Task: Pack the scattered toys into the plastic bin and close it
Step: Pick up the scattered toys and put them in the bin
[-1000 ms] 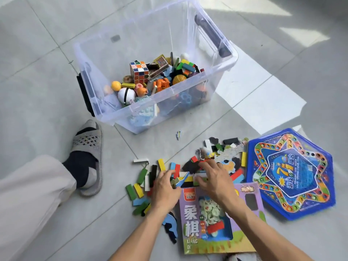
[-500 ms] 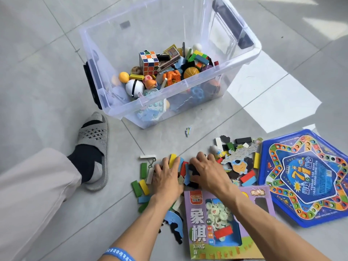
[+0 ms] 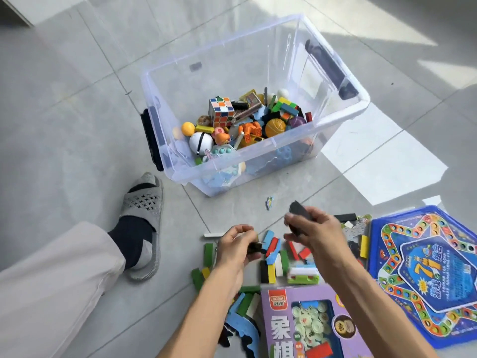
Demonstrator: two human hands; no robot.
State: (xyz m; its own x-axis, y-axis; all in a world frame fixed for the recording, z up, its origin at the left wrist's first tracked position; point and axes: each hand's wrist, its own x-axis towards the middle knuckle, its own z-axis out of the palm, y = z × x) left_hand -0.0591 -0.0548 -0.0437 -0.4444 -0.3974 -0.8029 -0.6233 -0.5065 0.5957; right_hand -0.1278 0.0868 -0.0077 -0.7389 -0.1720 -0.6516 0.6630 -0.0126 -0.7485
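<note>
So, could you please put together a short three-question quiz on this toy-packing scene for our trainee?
1. True or false: the clear plastic bin already has its lid on.
2. What does the right hand hold? A) an orange ball B) dark flat pieces C) the purple chess box
3. Fill in: the blue hexagonal game board lies on the floor to the ____ of the purple chess box.

Key:
1. False; the bin is open, with toys such as a colourful puzzle cube inside.
2. B; the left hand also grips a small dark piece.
3. Right.
</note>
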